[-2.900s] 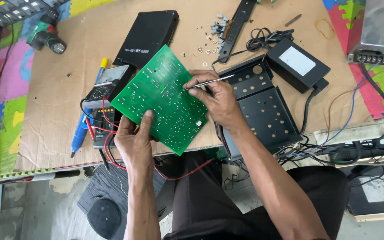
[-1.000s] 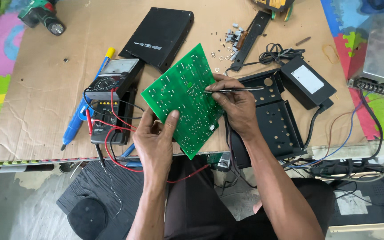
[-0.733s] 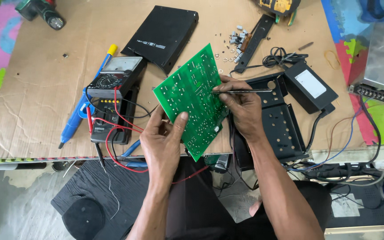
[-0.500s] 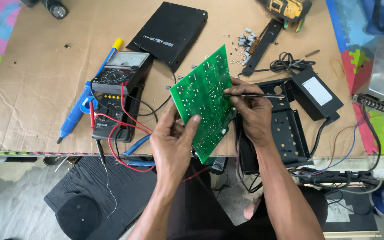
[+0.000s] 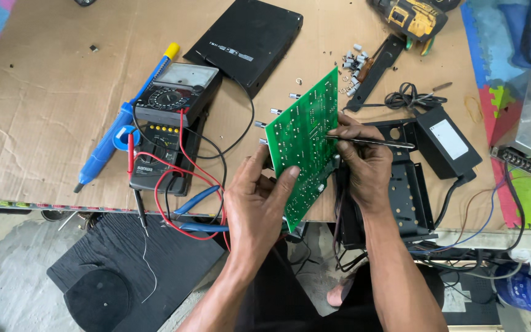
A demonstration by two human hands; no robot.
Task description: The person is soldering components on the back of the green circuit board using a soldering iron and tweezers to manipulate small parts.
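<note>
My left hand (image 5: pixel 258 203) holds a green circuit board (image 5: pixel 302 138) by its lower edge, tilted steeply so its solder side faces me. My right hand (image 5: pixel 367 166) grips thin metal tweezers (image 5: pixel 376 142), with the tip touching the board near its middle right. Both hands are over the front edge of a cardboard-covered table (image 5: pixel 44 104). Small plugs stick out from the board's left side.
A black analog multimeter (image 5: pixel 170 120) with red and black leads lies left of the board, beside a blue desoldering pump (image 5: pixel 127 117). A black flat case (image 5: pixel 247 40) is behind, a black metal chassis (image 5: pixel 407 190) and power adapter (image 5: pixel 447 141) to the right. Loose screws (image 5: pixel 354 58) and a yellow drill (image 5: pixel 413 15) sit at the back.
The board has been tipped up from lying nearly flat to a steep, edge-on tilt. Both hands stayed on it, and the view shifted left and closer.
</note>
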